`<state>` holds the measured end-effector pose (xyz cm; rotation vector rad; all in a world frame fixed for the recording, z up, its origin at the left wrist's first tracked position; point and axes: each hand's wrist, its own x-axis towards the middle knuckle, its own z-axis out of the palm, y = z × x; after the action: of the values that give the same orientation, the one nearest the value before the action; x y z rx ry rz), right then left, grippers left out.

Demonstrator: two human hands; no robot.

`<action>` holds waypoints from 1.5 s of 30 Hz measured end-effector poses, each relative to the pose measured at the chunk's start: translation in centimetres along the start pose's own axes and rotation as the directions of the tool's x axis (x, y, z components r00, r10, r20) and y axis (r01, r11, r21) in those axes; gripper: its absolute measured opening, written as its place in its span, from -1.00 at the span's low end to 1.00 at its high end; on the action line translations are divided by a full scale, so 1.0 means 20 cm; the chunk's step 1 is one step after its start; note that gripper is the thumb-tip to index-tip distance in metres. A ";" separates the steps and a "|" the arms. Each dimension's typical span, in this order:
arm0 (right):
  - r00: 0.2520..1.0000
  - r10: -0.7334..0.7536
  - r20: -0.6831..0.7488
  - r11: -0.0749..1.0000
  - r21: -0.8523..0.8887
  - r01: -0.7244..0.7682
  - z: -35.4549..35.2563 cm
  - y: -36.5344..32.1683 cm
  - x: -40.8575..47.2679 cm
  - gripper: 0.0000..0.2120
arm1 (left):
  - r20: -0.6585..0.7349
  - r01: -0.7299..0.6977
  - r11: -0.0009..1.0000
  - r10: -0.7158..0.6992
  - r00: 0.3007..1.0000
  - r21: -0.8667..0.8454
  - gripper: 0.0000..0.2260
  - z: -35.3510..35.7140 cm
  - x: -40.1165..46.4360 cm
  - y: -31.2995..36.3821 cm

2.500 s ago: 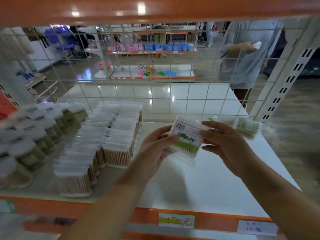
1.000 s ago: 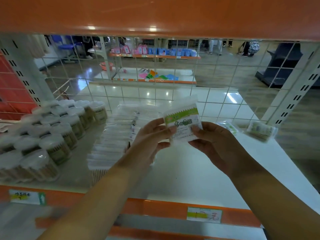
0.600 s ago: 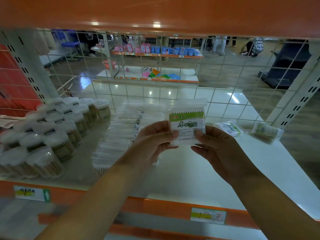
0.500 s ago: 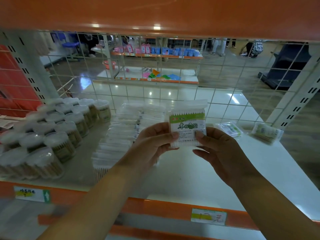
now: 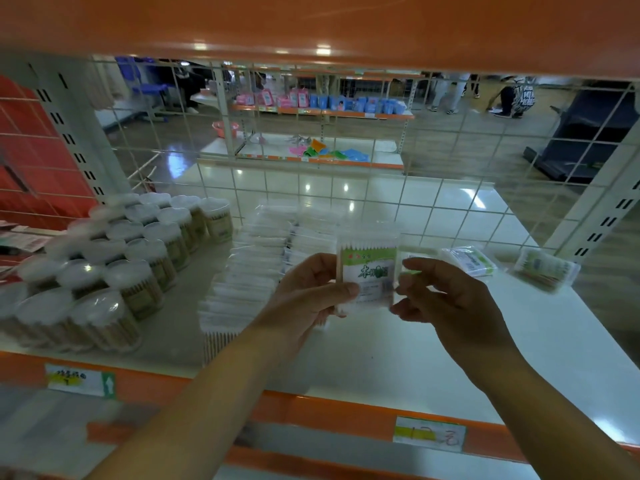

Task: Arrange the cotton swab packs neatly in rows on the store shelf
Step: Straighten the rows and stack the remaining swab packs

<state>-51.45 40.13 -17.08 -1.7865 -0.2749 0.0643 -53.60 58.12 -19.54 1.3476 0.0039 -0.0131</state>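
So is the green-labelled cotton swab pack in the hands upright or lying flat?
Upright: the green-labelled clear cotton swab pack stands label-forward, green band on top, pinched by the left hand, above the white shelf.
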 end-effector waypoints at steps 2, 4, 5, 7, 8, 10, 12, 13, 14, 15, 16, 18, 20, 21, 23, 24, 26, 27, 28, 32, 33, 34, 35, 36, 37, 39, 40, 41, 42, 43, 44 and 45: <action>0.996 0.067 0.067 0.995 0.074 -0.072 0.00 -0.02 -0.01 -0.64 | 0.005 -0.030 0.999 0.029 1.000 0.028 -0.70 0.00 -0.02 0.02; 0.983 0.108 0.152 0.991 0.059 -0.118 0.01 -0.04 -0.02 -0.45 | 0.016 -0.053 0.993 0.051 0.999 0.108 -0.64 0.01 -0.05 0.02; 0.974 0.121 0.193 0.989 0.056 -0.134 0.01 -0.04 -0.03 -0.42 | 0.012 -0.052 0.981 0.051 0.999 0.186 -0.64 0.02 -0.07 0.02; 0.958 0.139 0.252 0.983 0.079 -0.163 0.05 -0.04 -0.06 -0.42 | 0.004 -0.044 0.930 0.045 0.999 0.366 -0.68 0.04 -0.10 0.00; 0.956 0.123 0.266 0.987 0.069 -0.146 0.07 -0.02 -0.07 -0.42 | 0.020 -0.059 0.909 0.056 0.998 0.412 -0.68 0.05 -0.11 -0.02; 0.965 0.107 0.241 0.994 0.010 -0.113 0.10 0.02 -0.07 -0.53 | 0.078 -0.108 0.909 0.083 0.994 0.403 -0.68 0.05 -0.14 -0.05; 0.972 0.111 0.205 0.993 0.024 -0.118 0.11 0.06 -0.06 -0.74 | 0.120 -0.144 0.887 0.100 0.988 0.439 -0.68 0.01 -0.17 -0.04; 0.973 0.118 0.199 0.993 0.008 -0.122 0.11 0.07 -0.05 -0.79 | 0.125 -0.153 0.859 0.104 0.987 0.489 -0.68 -0.02 -0.18 -0.03; 0.972 0.110 0.208 0.994 -0.027 -0.107 0.11 0.08 -0.05 -0.82 | 0.113 -0.150 0.824 0.106 0.988 0.546 -0.68 -0.06 -0.18 -0.01; 0.971 0.097 0.220 0.994 -0.066 -0.085 0.12 0.09 -0.04 -0.85 | 0.088 -0.144 0.778 0.113 0.990 0.611 -0.68 -0.10 -0.18 0.01; 0.968 0.074 0.241 0.994 -0.091 -0.053 0.14 0.09 -0.02 -0.85 | 0.057 -0.138 0.722 0.135 0.989 0.678 -0.69 -0.15 -0.18 0.04; 0.968 0.019 0.250 0.993 -0.117 0.010 0.19 0.09 0.02 -0.79 | -0.010 -0.127 0.630 0.209 0.978 0.766 -0.70 -0.23 -0.19 0.09; 0.977 -0.031 0.210 0.990 -0.128 0.059 0.26 0.10 0.06 -0.68 | -0.115 -0.113 0.629 0.310 0.944 0.769 -0.71 -0.31 -0.19 0.13; 0.983 -0.051 0.175 0.989 -0.131 0.074 0.31 0.10 0.08 -0.61 | -0.171 -0.108 0.638 0.360 0.917 0.763 -0.70 -0.35 -0.18 0.15; 0.988 -0.117 0.106 0.981 -0.144 0.131 0.38 0.11 0.12 -0.52 | -0.207 -0.111 0.604 0.432 0.878 0.789 -0.71 -0.41 -0.17 0.17; 0.984 -0.152 0.088 0.975 -0.148 0.164 0.42 0.12 0.13 -0.47 | -0.171 -0.114 0.545 0.444 0.879 0.830 -0.75 -0.43 -0.17 0.18; 0.978 -0.202 0.051 0.967 -0.151 0.207 0.48 0.14 0.13 -0.35 | -0.085 -0.073 0.410 0.354 0.931 0.909 -0.78 -0.49 -0.15 0.16; 0.974 -0.224 0.023 0.960 -0.165 0.225 0.50 0.16 0.13 -0.31 | -0.057 -0.045 0.357 0.269 0.961 0.933 -0.68 -0.51 -0.15 0.13; 0.970 -0.244 -0.006 0.951 -0.195 0.239 0.51 0.18 0.13 -0.29 | -0.036 -0.021 0.313 0.173 0.984 0.950 -0.56 -0.53 -0.14 0.10; 0.946 -0.324 -0.025 0.832 -0.483 0.273 0.56 0.26 0.10 -0.50 | 0.038 -0.036 0.102 -0.011 0.999 0.994 -0.40 -0.53 -0.13 0.01; 0.939 -0.343 -0.030 0.790 -0.550 0.271 0.57 0.29 0.10 -0.54 | 0.050 -0.048 0.071 -0.022 0.999 0.996 -0.43 -0.53 -0.13 0.00; 0.932 -0.359 -0.042 0.756 -0.598 0.265 0.58 0.31 0.09 -0.54 | 0.056 -0.054 0.050 -0.029 0.998 0.997 -0.47 -0.53 -0.14 -0.01; 0.924 -0.378 -0.062 0.722 -0.644 0.252 0.59 0.33 0.09 -0.49 | 0.055 -0.053 0.043 -0.033 0.998 0.998 -0.50 -0.53 -0.14 -0.02; 0.910 -0.406 -0.085 0.677 -0.696 0.238 0.60 0.36 0.09 -0.40 | 0.057 -0.055 0.041 -0.027 0.998 0.998 -0.51 -0.53 -0.15 -0.02; 0.894 -0.438 -0.094 0.622 -0.750 0.225 0.61 0.37 0.08 -0.30 | 0.056 -0.055 0.039 -0.020 0.998 0.998 -0.52 -0.53 -0.15 -0.03; 0.847 -0.528 -0.061 0.498 -0.830 0.250 0.62 0.38 0.08 -0.26 | 0.060 -0.060 0.028 -0.011 0.998 0.998 -0.52 -0.53 -0.16 -0.03; 0.821 -0.571 -0.018 0.444 -0.848 0.289 0.62 0.38 0.09 -0.33 | 0.061 -0.061 0.023 -0.010 0.998 0.998 -0.52 -0.52 -0.16 -0.03; 0.802 -0.596 0.027 0.406 -0.852 0.330 0.62 0.37 0.09 -0.42 | 0.062 -0.062 0.015 -0.010 0.998 0.998 -0.52 -0.53 -0.16 -0.03; 0.795 -0.604 0.060 0.387 -0.850 0.358 0.62 0.37 0.09 -0.51 | 0.065 -0.065 0.006 -0.012 0.998 0.998 -0.52 -0.53 -0.16 -0.03; 0.799 -0.596 0.081 0.383 -0.846 0.371 0.62 0.35 0.10 -0.56 | 0.068 -0.068 -0.001 -0.011 0.998 0.998 -0.53 -0.53 -0.16 -0.03; 0.807 -0.583 0.094 0.388 -0.841 0.378 0.62 0.34 0.10 -0.58 | 0.072 -0.072 -0.002 -0.009 0.997 0.997 -0.53 -0.53 -0.16 -0.03; 0.817 -0.569 0.100 0.399 -0.834 0.381 0.62 0.33 0.10 -0.60 | 0.076 -0.076 0.000 -0.007 0.997 0.997 -0.53 -0.53 -0.16 -0.03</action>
<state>-50.87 50.95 -26.22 -2.5638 -0.7728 -0.8161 -56.84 68.28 -22.38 2.9163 -0.1203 -0.0145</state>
